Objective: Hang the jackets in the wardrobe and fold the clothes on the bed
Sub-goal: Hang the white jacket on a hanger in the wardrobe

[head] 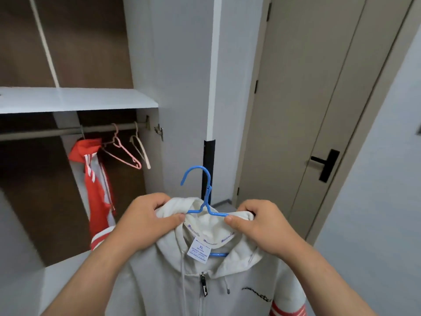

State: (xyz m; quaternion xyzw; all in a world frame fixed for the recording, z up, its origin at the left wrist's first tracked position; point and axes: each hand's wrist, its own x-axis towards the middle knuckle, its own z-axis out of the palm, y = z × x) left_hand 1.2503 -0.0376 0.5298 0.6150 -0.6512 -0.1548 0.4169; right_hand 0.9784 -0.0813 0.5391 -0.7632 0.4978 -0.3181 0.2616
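Observation:
A white zip-up hooded jacket hangs in front of me on a blue hanger, whose hook points up and left. My left hand grips the jacket's left shoulder and hood over the hanger arm. On the other side my right hand pinches the right shoulder with the hanger arm. To the left stands the open wardrobe, with its rail under a white shelf. A red and white jacket hangs from that rail.
Two bare hangers, one pink and one cream, hang on the rail right of the red jacket. A wardrobe side panel stands straight ahead. A closed beige door with a black handle is to the right.

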